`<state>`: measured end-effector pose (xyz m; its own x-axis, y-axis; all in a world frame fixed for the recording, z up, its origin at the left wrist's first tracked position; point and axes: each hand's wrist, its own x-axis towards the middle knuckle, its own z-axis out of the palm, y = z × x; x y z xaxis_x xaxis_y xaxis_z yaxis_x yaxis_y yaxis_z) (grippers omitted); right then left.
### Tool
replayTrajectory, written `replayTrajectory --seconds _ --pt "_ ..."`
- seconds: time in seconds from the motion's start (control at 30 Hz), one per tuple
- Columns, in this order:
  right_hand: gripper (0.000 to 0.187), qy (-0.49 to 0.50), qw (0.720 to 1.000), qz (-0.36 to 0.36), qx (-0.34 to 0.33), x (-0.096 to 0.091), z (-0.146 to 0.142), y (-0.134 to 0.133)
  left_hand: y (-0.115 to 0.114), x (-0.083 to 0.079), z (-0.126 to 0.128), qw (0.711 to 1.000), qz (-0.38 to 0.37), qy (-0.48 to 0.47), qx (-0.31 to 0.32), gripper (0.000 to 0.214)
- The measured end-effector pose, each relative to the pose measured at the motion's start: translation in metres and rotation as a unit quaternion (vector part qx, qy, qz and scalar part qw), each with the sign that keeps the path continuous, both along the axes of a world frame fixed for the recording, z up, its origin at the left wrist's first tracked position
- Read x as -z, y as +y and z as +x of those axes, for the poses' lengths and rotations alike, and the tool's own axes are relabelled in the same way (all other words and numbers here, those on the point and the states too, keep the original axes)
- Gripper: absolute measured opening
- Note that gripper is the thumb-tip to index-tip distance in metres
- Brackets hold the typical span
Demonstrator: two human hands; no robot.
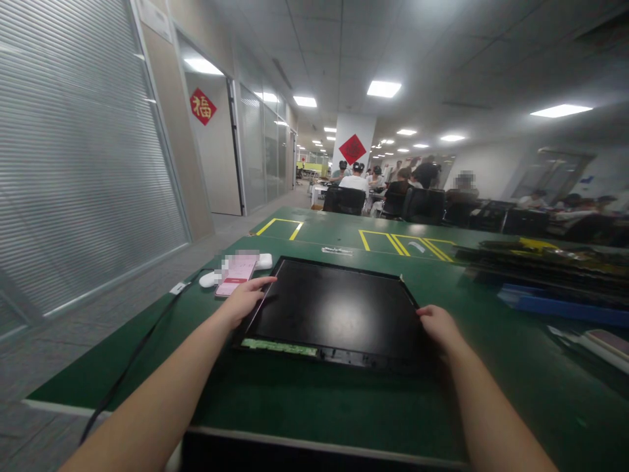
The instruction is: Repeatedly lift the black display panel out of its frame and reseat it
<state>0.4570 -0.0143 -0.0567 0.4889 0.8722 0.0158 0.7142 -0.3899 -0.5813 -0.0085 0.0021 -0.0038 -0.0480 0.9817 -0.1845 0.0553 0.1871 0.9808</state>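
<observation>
Bare forearms (pixel 181 377) reach up from the lower corners over a green table (pixel 319 406), and between them sits a dark flat panel (pixel 339 308), face up, with a soft glare on it. The left hand (pixel 248 298) holds the panel's left edge, index finger stretched out onto the rim; the right hand (pixel 439 326) pinches the opposite edge. Whether the panel rests on the table or is slightly raised, I cannot tell. A green circuit strip (pixel 280 347) runs along the left part of its near edge. Beside the left hand lies a phone (pixel 239 270), next to a white rounded object (pixel 210 280). Well to the right, a blurred dark stack (pixel 521 259) lies near a blue tray (pixel 565 307).
</observation>
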Motion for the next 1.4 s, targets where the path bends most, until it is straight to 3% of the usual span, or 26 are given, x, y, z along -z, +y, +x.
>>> replayTrajectory --seconds 0.17,0.4,0.57,0.77,1.2,1.4 --pt "0.029 0.001 1.0 -0.01 -0.003 -0.002 -0.002 0.0 -0.003 -0.005 0.003 0.998 -0.031 -0.06 -0.015 0.063" --pt "0.029 0.018 1.0 0.002 0.0 0.003 -0.001 0.0 0.005 0.003 -0.002 0.993 -0.03 -0.11 -0.035 0.058" --pt "0.028 0.008 1.0 0.019 0.008 0.004 -0.003 0.0 0.009 0.008 -0.006 0.989 -0.054 -0.139 -0.011 0.075" --pt "0.03 0.007 1.0 0.019 0.008 0.005 -0.002 0.001 0.004 -0.001 -0.002 0.979 -0.085 -0.187 0.004 0.079" --pt "0.027 0.008 1.0 0.016 0.012 0.001 -0.007 -0.003 0.002 -0.001 -0.006 0.971 -0.096 -0.209 0.072 0.082" --pt "0.025 0.003 1.0 0.02 0.015 0.002 -0.009 -0.003 0.002 -0.001 -0.005 0.978 -0.077 -0.181 0.066 0.078"
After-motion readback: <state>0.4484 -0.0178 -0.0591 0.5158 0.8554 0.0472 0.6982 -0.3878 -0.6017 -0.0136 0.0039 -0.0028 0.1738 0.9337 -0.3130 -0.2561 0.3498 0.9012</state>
